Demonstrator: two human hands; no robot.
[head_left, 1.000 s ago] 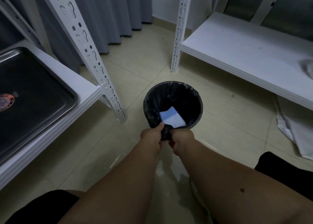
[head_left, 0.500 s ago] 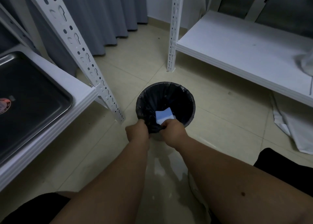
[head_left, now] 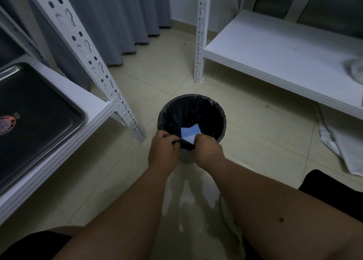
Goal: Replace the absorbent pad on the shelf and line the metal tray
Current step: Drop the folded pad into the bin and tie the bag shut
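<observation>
A small round bin (head_left: 221, 122) lined with a black bag (head_left: 188, 110) stands on the floor in the middle. Inside it lies a folded blue and white pad (head_left: 189, 135). My left hand (head_left: 162, 151) and my right hand (head_left: 208, 149) both grip the bag's near edge at the bin's rim, a short way apart. The metal tray (head_left: 39, 110) sits bare on the white shelf (head_left: 94, 110) at the left. A round sticker shows on its bottom.
A second white shelf (head_left: 275, 57) stretches along the right, with crumpled clear plastic (head_left: 355, 69) at its right end. White sheets (head_left: 341, 141) lie on the floor beneath it. Perforated white uprights (head_left: 94, 63) stand near the bin. Grey curtains (head_left: 117, 19) hang behind.
My hands were pinched together on the bag's edge; they have spread apart along the rim, still holding it. The view has shifted slightly.
</observation>
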